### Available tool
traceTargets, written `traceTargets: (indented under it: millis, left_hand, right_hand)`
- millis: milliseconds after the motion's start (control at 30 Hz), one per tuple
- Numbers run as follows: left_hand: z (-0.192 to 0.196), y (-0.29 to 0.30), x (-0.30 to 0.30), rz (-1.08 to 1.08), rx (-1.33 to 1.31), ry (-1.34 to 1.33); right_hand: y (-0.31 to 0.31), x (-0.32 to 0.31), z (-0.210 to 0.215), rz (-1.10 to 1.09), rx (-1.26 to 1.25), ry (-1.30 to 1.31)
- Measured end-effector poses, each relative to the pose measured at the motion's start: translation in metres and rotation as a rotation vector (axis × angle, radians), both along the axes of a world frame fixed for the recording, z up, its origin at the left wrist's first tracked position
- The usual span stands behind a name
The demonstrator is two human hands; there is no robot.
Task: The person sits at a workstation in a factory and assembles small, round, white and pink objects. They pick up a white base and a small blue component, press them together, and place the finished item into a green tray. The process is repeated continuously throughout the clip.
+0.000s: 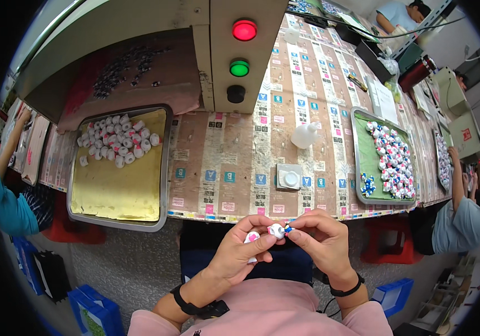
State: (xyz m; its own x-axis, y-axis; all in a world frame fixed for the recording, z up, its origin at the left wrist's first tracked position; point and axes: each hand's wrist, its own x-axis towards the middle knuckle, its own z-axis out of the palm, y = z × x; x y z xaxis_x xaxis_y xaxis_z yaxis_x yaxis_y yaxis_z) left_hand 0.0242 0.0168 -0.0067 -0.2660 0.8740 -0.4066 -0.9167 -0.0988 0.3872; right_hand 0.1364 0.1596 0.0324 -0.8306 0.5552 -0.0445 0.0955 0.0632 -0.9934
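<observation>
In front of my chest, just off the table's near edge, my left hand [230, 250] is closed around small white rounded pieces with pink marks. One white piece [276, 231] is pinched at its fingertips, and a second white piece [251, 238] rests against its fingers. My right hand [325, 244] pinches a small blue-and-white part [288, 229] between thumb and fingertips. This part meets the right side of the pinched white piece; whether the two are joined, I cannot tell.
A tray [116, 196] at left holds white pieces [121, 137]. The green-lined tray [365, 151] at right holds white, pink and blue pieces. Between them are a white squeeze bottle [305, 135] and small round dish [291, 178]. A machine housing [240, 50] stands behind. People sit both sides.
</observation>
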Motion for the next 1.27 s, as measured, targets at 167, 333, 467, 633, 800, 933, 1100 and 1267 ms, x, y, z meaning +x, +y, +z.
traceTargets:
  millis: [167,333,467,633,800,933,1100,1267]
  left_hand:
    - [-0.001,-0.001,0.002,0.018,-0.043,0.099]
    - [0.001,-0.001,0.005,0.066,-0.083,0.269]
    - [-0.004,0.0,0.006,0.066,-0.096,0.346]
    - [0.0,0.001,0.009,0.022,-0.203,0.467]
    - [0.006,0.016,0.013,-0.116,-0.096,0.319]
    - [0.006,0.018,0.014,-0.142,-0.125,0.231]
    - [0.008,0.011,0.021,-0.179,-0.065,-0.118]
    - [0.012,0.007,0.021,-0.236,-0.102,-0.131]
  right_hand:
    - [0.001,0.001,-0.004,0.018,0.027,-0.018]
    - [0.002,0.003,-0.005,0.081,0.063,-0.038]
    - [0.004,0.006,-0.012,0.1,0.045,-0.033]
    - [0.011,0.009,-0.012,0.194,0.038,-0.046]
    - [0.027,0.025,0.0,0.13,-0.019,-0.014]
    - [0.071,0.037,0.01,-0.229,0.318,-0.098]
    - [0.174,0.071,-0.013,-0.672,0.654,-0.282]
    - [0.206,0.067,-0.031,-0.635,0.694,-0.409]
